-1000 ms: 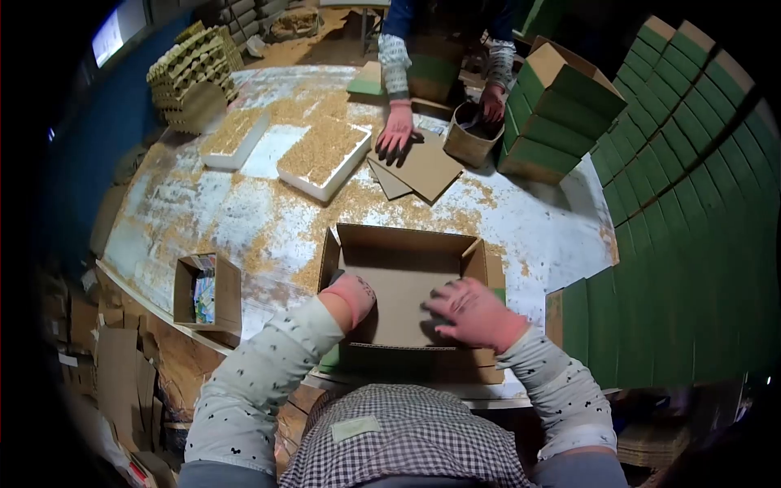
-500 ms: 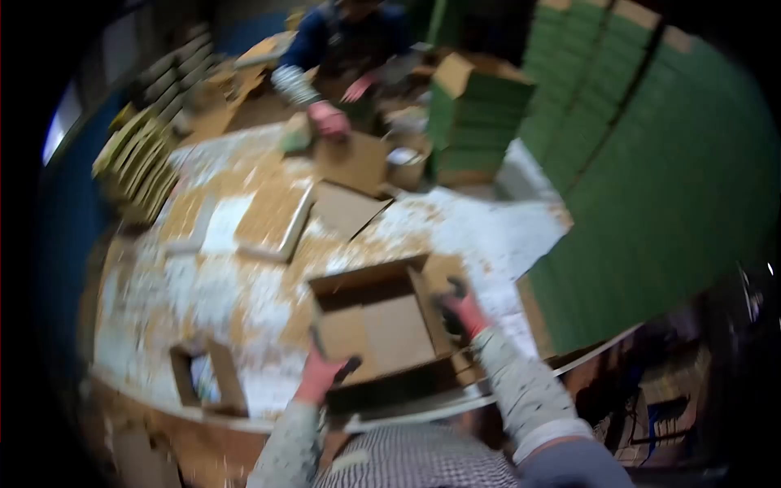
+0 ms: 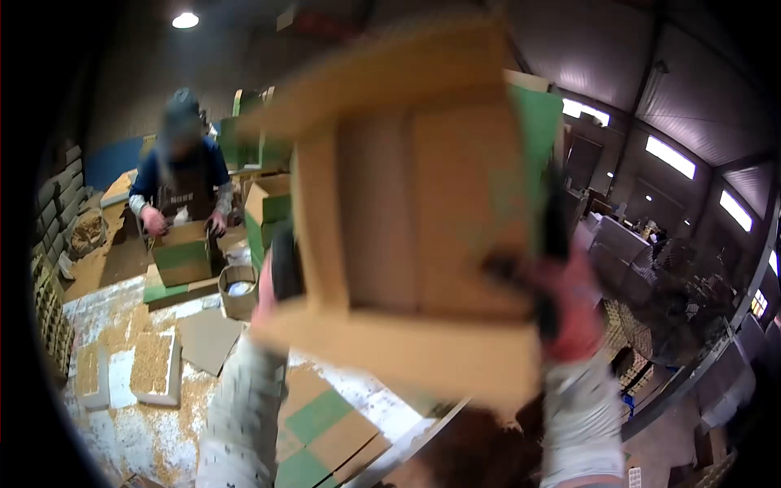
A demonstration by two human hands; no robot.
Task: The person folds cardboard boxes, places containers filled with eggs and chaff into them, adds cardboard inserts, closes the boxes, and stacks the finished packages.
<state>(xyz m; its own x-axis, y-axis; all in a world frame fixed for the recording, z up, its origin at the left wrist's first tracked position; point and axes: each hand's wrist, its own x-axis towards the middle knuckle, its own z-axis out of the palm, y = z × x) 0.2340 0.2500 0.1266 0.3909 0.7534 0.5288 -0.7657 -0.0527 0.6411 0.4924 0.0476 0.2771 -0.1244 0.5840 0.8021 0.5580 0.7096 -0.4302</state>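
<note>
Clock directions are taken around the held box, with 12 at the top of the view.

Grip: both gloved hands are clamped on the cardboard box [image 3: 468, 195]. The left hand [image 3: 279, 272] holds the side wall at 8 o'clock. The right hand [image 3: 569, 301] holds the opposite side at 4 o'clock, one dark fingertip lapping onto the face. Exact finger placement is blurred.

Position: the box is held up directly before the head camera, tilted.

Status: the box appears formed into shape. Flaps at 12 and 6 o'clock stand outward, not folded in. No contents show. Whether the far side is closed cannot be determined.

Material: plain brown board, matt, flat panels, straight creases; a darker upright strip lies between two lighter panels. A green printed outer face shows at 2 o'clock.

Surroundings: at 7 o'clock, green-and-brown cartons [image 3: 321, 419] lie on the table [image 3: 119, 382], a white surface strewn with tan granules. At 8 o'clock sit a round-walled container [image 3: 240, 289], a flat board sheet [image 3: 210, 340] and, farther out, a shallow white tray [image 3: 154, 370] filled with coarse tan granules. At 9 o'clock, a co-worker [image 3: 183, 179] has both hands at another green carton [image 3: 181, 262], upright.
</note>
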